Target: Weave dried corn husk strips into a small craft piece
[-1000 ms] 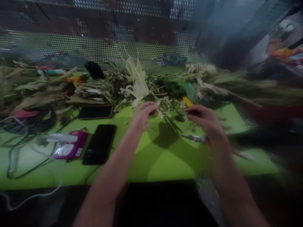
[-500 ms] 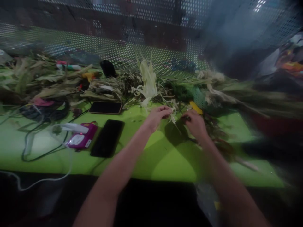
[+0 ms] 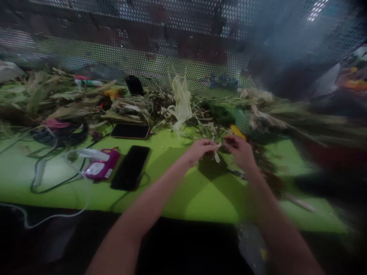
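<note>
My left hand (image 3: pixel 202 150) pinches a small pale piece of dried husk (image 3: pixel 217 156) that hangs from its fingertips over the green tabletop (image 3: pixel 183 187). Close beside it on the right, my right hand (image 3: pixel 239 149) has its fingers bent together near the same piece; what they hold, if anything, is too small to make out. Behind the hands a figure-like bundle of pale corn husk (image 3: pixel 181 101) stands upright among dried plant scraps. A yellow object (image 3: pixel 237 131) lies just beyond my right hand.
Two phones, one black (image 3: pixel 130 168) and one with a brown edge (image 3: pixel 130 131), lie left of my hands. A purple power socket (image 3: pixel 103 164) with cables sits farther left. Dried husks (image 3: pixel 57 99) line the back, before a perforated metal screen (image 3: pixel 137 57).
Both hands have shifted a little right and nearer to me, and closer together. The pale husk piece has moved with my left hand. The view has also shifted slightly.
</note>
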`<state>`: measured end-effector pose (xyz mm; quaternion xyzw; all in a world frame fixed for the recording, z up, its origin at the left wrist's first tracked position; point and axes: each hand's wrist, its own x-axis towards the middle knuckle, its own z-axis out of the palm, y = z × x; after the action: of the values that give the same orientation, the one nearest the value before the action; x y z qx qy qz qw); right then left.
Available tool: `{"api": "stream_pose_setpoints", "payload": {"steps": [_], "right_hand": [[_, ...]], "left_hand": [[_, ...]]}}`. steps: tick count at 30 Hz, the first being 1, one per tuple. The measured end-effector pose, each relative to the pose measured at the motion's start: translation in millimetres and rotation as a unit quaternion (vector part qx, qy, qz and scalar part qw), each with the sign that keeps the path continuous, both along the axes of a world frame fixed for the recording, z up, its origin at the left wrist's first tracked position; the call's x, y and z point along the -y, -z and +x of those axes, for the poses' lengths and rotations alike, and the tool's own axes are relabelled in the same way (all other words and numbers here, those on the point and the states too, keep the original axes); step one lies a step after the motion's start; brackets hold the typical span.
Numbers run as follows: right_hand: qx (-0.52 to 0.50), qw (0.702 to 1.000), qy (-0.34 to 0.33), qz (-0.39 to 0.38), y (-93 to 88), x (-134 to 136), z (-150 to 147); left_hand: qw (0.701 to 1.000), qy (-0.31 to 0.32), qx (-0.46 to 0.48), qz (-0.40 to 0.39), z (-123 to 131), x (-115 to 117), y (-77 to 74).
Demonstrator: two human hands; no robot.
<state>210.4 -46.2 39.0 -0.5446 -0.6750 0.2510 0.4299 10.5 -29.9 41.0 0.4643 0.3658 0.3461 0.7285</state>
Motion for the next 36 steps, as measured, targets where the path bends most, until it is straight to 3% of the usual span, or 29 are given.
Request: {"api": "stream_pose_setpoints", "payload": {"steps": [3,5,17,20,24,26,29,33,36], "right_hand": [[0.167,0.985,-0.032,0.041,1.6,-0.7,6.9],[0.224,0.973,-0.018,0.045,3.4,-1.5,9.8],[0.064,0.99,0.039,0.115,-9.2,12.1,-3.9],[-0.011,0.997,0.044,0.064,-10.5,13.5,-4.9],[-0.086,0.991,0.019,-0.104,-16.1,14.0,-5.6],[-0.055,0.991,0.009,-0.118,-19.1,14.2,-4.5],[0.047,0.995,0.02,-0.08,-20.8,14.0,1.9],[0.184,0.977,0.089,-0.069,-20.0,12.5,15.4],[0.245,0.961,0.121,-0.045,-22.0,13.1,17.0]], "left_hand": [[1.0,-0.023,0.01,0.006,-2.0,-2.2,-1.2],[0.999,-0.039,0.015,0.004,-3.8,-4.6,-1.3],[0.999,0.014,0.037,0.008,7.2,3.8,11.0],[0.999,0.006,0.04,0.009,7.5,3.4,9.0],[0.999,-0.02,0.04,0.009,3.1,1.0,1.4],[0.998,-0.04,0.047,0.006,-2.0,-1.6,-2.1],[0.995,-0.075,0.061,0.005,-12.9,-7.0,-8.2],[0.989,-0.115,0.09,0.02,-23.5,-11.9,-16.0],[0.991,-0.108,0.078,0.018,-19.7,-10.2,-14.4]]}}
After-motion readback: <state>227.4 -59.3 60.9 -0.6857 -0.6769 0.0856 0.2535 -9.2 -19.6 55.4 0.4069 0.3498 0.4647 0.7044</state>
